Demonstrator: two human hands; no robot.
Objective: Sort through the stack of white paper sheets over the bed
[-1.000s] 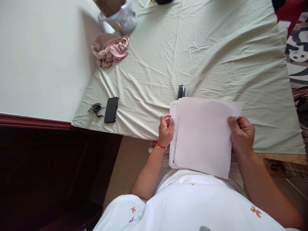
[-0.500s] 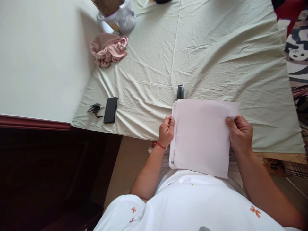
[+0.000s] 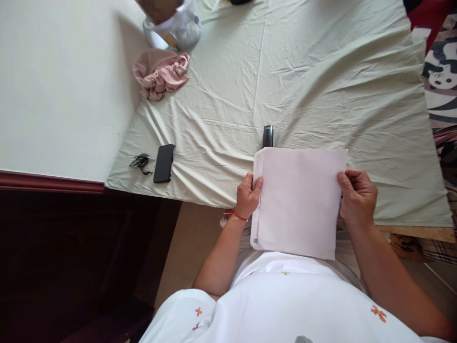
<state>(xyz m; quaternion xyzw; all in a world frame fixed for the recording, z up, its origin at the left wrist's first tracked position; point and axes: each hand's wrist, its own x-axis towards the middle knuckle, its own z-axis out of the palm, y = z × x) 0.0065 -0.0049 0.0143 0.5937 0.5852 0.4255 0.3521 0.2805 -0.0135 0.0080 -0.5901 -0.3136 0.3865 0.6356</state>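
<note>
A stack of paper sheets (image 3: 300, 202) with a blank white sheet on top lies between my hands, in front of my shirt and over the near table edge. My left hand (image 3: 249, 195) grips the stack's left edge, thumb on top; printed sheets peek out along that side. At the right edge, my right hand (image 3: 358, 197) pinches the paper between thumb and bent fingers. How many sheets it holds cannot be seen. Just beyond the stack's top edge lies a black stapler-like object (image 3: 268, 136), its near end hidden by the paper.
A pale green cloth (image 3: 221, 119) covers the table. On its left are a black phone (image 3: 164, 163), keys (image 3: 142, 162) and a crumpled pink cloth (image 3: 162, 74). Farther back stands a plastic bag (image 3: 183, 28) by the white wall. Panda-patterned fabric (image 3: 442, 78) is at the right.
The top sheet's right side has shifted slightly left and lies flatter, its upper right corner drawn in. My left thumb has moved farther onto the paper.
</note>
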